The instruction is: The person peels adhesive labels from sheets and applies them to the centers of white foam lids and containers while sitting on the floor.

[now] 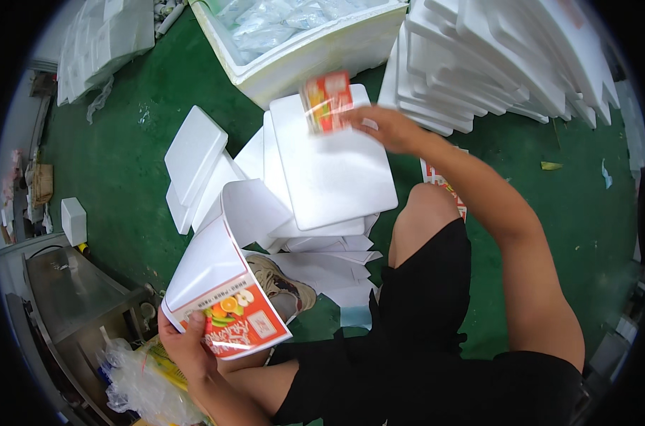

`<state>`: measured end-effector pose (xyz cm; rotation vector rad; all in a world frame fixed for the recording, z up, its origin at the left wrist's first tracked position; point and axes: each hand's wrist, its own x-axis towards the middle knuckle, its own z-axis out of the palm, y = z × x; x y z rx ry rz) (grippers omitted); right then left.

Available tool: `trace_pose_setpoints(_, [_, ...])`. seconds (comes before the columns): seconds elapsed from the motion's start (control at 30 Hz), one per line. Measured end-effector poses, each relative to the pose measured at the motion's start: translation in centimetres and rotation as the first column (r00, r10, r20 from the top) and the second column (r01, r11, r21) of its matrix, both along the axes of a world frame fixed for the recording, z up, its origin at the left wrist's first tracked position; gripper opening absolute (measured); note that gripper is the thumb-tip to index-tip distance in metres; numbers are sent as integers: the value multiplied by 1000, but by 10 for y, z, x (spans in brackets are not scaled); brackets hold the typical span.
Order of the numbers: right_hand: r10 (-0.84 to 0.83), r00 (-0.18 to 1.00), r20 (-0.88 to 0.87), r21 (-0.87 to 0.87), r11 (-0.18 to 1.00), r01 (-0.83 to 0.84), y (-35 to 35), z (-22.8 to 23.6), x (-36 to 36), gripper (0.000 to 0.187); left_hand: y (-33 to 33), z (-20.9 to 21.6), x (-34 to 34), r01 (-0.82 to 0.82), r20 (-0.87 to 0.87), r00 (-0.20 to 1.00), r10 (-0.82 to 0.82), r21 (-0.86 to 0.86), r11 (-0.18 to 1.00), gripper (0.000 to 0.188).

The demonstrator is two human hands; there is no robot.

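My left hand [186, 349] grips a curled white sticker sheet [203, 264] by its lower left edge, thumb on top. A red label with fruit pictures shows at the sheet's lower end. Above a stack of white foam lids, my right hand [388, 129] pinches a red and yellow fruit sticker [328, 101] by its right edge. Motion blurs the sticker and the fingers. The top foam lid [337, 170] lies flat beneath them; I cannot tell whether the sticker touches it.
A foam box [301, 67] holding clear plastic bags stands at the far side. Stacked foam lids [471, 57] rise at the far right. White paper [329, 273] lies by my shoe [283, 284]. Another printed sheet [436, 174] is partly hidden behind my right arm. Plastic bags [149, 387] lie lower left.
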<state>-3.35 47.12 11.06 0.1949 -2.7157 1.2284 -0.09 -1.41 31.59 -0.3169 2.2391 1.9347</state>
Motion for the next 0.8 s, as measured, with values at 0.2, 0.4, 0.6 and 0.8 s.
trace_pose_setpoints(0.2, [284,937,206,335,879,-340,-11,-55,21,30,2,0,8,7,1,1000,-7,-19,1000,54])
trace_pose_setpoints(0.4, [-182,942,282,283,954,99,-37,-62,-36,48,16,7,15,80,14,997,-80,14,997,56])
trace_pose_setpoints(0.6, [-402,863,307,473,851,228,-94,-105,-39,85,29,9,21,94,66,993,-96,29,995,60])
trace_pose_setpoints(0.8, [-312,906,284,561,821,107,-107,-99,-46,89,37,17,24,120,69,990,-124,54,991,59])
